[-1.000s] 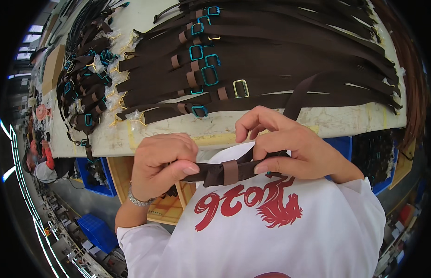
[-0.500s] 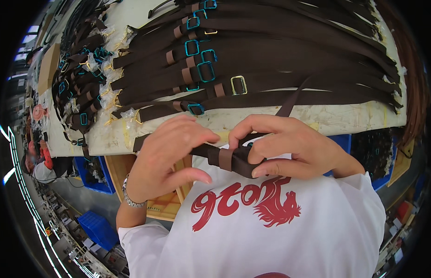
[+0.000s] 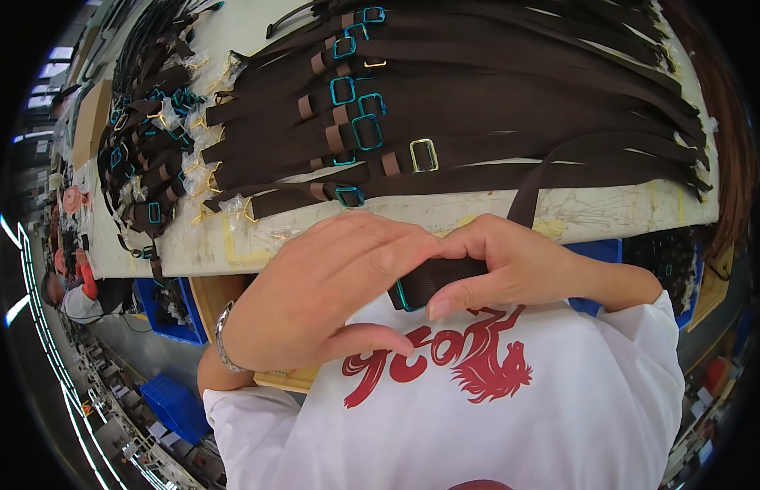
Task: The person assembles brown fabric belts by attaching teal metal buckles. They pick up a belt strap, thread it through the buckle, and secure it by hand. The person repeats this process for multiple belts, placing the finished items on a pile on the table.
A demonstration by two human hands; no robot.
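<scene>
In front of my shirt, a dark brown webbing strap (image 3: 442,276) is folded over, a blue-edged buckle (image 3: 405,299) showing at its left end. My right hand (image 3: 515,268) pinches this strap, thumb on the near face and fingers behind. A tail of the strap (image 3: 525,202) runs up from behind the hand onto the table. My left hand (image 3: 335,286) reaches over from the left, its fingers stretched toward the right fingertips and its thumb apart below. Its fingertips are partly hidden at the strap's top edge; they seem to touch the strap without grasping it.
Many dark brown straps (image 3: 478,106) lie side by side across the white table (image 3: 617,204), with blue and gold buckles. Tangled straps (image 3: 155,163) with plastic-wrapped hardware pile up at left. Blue crates (image 3: 174,406) stand below. Another person (image 3: 78,294) is at far left.
My left hand has moved right and over the strap, up to my right fingers. The strap has turned, so the blue-edged buckle shows and the lighter brown loop is hidden.
</scene>
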